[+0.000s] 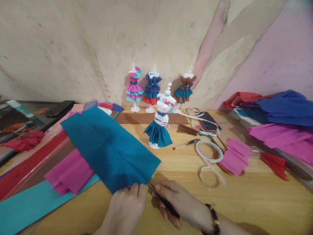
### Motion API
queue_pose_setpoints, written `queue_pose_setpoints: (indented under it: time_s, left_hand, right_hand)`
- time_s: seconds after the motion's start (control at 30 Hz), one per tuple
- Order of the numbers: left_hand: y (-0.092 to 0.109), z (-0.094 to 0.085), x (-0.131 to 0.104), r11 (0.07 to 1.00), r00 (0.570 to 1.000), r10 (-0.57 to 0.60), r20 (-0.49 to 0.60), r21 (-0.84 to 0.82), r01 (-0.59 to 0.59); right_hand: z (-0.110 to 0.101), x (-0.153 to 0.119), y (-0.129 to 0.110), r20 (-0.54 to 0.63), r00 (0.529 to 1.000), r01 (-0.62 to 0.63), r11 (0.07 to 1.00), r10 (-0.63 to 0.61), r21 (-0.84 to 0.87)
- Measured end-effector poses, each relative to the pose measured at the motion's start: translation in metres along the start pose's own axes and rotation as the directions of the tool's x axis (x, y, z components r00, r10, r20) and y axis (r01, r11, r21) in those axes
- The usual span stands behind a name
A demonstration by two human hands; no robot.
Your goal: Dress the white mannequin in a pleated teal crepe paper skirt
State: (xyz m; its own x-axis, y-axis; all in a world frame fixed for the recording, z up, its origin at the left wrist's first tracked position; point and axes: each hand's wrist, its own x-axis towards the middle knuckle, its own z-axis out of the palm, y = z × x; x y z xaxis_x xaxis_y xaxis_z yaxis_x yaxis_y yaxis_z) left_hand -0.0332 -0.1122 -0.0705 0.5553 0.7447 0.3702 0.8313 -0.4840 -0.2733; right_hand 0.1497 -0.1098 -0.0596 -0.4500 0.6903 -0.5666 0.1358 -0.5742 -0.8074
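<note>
A wide strip of dark teal paper (110, 150) lies diagonally across the left and middle of the table. My left hand (129, 202) is closed on its near edge, the fingertips pressed to the paper. In my right hand (176, 202), which wears a beaded bracelet, are dark-handled scissors (168, 205); their blades reach the strip's lower right corner, beside my left hand. Behind the strip stands a small white mannequin (162, 114) with a pleated teal skirt (158, 134) and teal bands around its waist.
Three dressed mannequins (153, 86) stand by the wall. Right of the middle lie a tape roll (209, 151), a pen (186, 144) and pink paper (236, 156). Folded blue paper (288, 107) is piled at the far right. A turquoise strip (36, 205) and magenta paper (70, 171) lie left.
</note>
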Motion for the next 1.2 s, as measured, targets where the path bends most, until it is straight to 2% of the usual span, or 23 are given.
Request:
queue_pose_setpoints:
  time_s: [0.2, 0.5, 0.63, 0.73, 0.9, 1.1, 1.2]
  left_hand:
    - [0.0, 0.003, -0.002, 1.0, 1.0, 0.001, 0.009, -0.016, 0.0]
    - [-0.008, -0.02, 0.011, 0.99, 0.993, 0.096, -0.066, -0.094, -0.102]
    - [-0.007, -0.015, 0.008, 0.991, 0.993, 0.092, -0.079, -0.089, -0.099]
    - [-0.004, -0.009, 0.002, 0.996, 0.998, 0.048, -0.045, -0.071, -0.051]
    - [-0.001, -0.002, -0.004, 1.0, 0.999, -0.002, 0.045, -0.031, 0.003]
    - [0.0, 0.0, -0.004, 1.0, 1.0, -0.005, 0.027, -0.017, 0.005]
    - [0.0, -0.003, -0.003, 1.0, 1.0, 0.001, 0.007, -0.021, -0.001]
  right_hand:
    - [0.005, 0.002, -0.004, -0.025, 1.0, -0.001, 1.0, 0.002, 0.019]
    - [0.004, 0.003, -0.002, -0.052, 0.998, 0.03, 0.997, -0.034, -0.077]
    - [0.004, 0.002, 0.0, -0.084, 0.991, 0.089, 0.981, -0.105, -0.174]
    - [0.005, 0.0, -0.002, -0.086, 0.992, 0.074, 0.978, -0.093, -0.194]
    - [0.005, 0.002, -0.001, -0.064, 0.994, 0.084, 0.988, -0.092, -0.128]
    - [0.008, 0.005, -0.002, -0.039, 0.996, 0.084, 0.996, -0.085, -0.005]
    - [0.009, 0.005, -0.003, -0.045, 0.997, 0.065, 0.998, -0.065, 0.002]
